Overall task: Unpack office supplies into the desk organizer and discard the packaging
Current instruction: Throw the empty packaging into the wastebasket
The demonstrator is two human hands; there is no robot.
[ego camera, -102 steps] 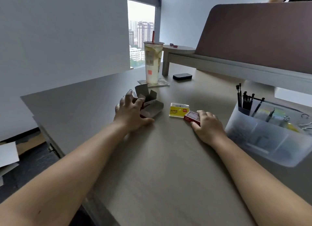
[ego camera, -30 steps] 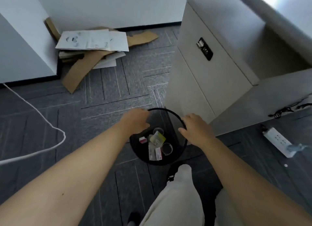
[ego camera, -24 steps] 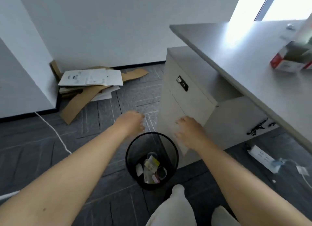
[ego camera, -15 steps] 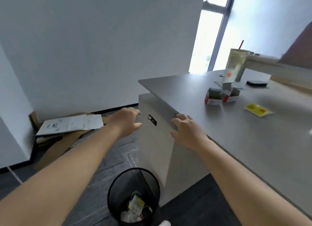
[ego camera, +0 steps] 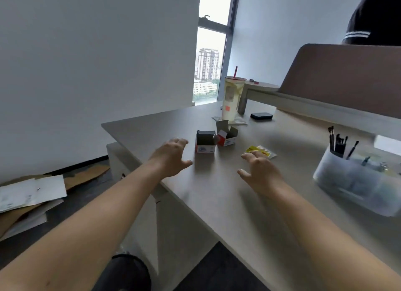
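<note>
Both hands empty, fingers spread, left hand (ego camera: 171, 158) near open-flapped box (ego camera: 205, 142); hasty grab risks tipping it, spilling contents off tabletop (ego camera: 217, 188) left edge.

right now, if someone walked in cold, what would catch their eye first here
Two bare arms reach over the desk, the left hand and right hand both open and empty. Just beyond the left hand stand two small opened boxes, with a yellow packet lying past the right hand. Farther back a tall drink cup with a red straw stands by the window, and a clear organizer holding pens sits at the right edge.
</note>
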